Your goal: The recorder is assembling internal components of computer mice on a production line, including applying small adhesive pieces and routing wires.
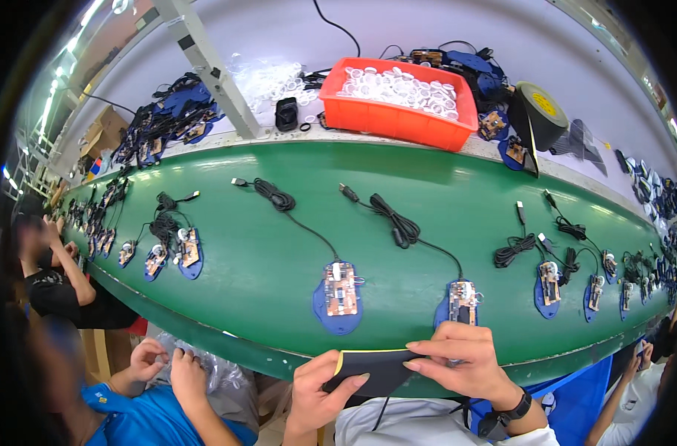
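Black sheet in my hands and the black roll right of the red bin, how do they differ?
The black sheet is held between left hand and right hand; the black roll sits coiled, untouched. The sheet shows yellow along its edge, the roll on its round face. Both are black with yellow.

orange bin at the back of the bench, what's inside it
The orange bin holds a heap of white rings. Only the upper ones show; they cover the bin's floor, so whatever lies deeper can't be seen.
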Available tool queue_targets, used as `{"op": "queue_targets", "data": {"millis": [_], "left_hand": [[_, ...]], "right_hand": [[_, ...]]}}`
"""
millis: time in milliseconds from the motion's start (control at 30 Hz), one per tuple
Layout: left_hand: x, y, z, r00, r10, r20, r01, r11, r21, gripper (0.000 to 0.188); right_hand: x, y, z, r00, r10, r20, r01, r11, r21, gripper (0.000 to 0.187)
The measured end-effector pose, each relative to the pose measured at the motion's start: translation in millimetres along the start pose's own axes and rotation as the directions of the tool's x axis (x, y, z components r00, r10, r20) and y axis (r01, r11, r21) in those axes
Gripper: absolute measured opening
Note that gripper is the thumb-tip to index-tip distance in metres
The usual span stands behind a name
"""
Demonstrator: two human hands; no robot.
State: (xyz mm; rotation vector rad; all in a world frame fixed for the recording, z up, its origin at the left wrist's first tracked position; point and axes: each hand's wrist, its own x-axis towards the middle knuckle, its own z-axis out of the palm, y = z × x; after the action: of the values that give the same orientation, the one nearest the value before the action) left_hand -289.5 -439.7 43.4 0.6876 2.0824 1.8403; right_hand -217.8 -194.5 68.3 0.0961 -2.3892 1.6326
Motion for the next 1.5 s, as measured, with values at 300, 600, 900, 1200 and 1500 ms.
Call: {"op": "queue_targets", "data": {"millis": [300,600,900,1200,1500], "left_hand": [[1.4,2.9,1.2,0.996,0.051,0.072,-0.052,0.999,0.013,0.023],[-1.8,0.2,3.5,0.996,0.070,0.055,-0.072,0.997,0.017,0.026],[18.4,3.0,4.5,0.993,0.118,0.002,-0.118,0.991,0.060,0.024],[0.9,-3.8,1.1,0.990,0.090,0.107,-0.098,0.993,0.072,0.022],[-5.2,-1.2,-6.2,1.000,0.000,-0.019,0.002,0.996,0.094,0.021]], "right_hand": [[-5.1,13.0,13.8,0.985,0.025,-0.173,-0.024,1.000,0.005,0.031],[-4.3,-0.8,6.8,0.996,0.039,-0.083,-0.042,0.998,-0.037,0.023],[2.3,17.8,10.1,0.987,0.012,-0.158,-0.018,0.999,-0.038,0.035],[-5.1,23.1,-1.7,0.984,0.147,0.102,-0.171,0.942,0.288,0.025],[-0.7,24.5,12.6,0.983,0.169,0.065,-0.182,0.916,0.359,0.021]]}}
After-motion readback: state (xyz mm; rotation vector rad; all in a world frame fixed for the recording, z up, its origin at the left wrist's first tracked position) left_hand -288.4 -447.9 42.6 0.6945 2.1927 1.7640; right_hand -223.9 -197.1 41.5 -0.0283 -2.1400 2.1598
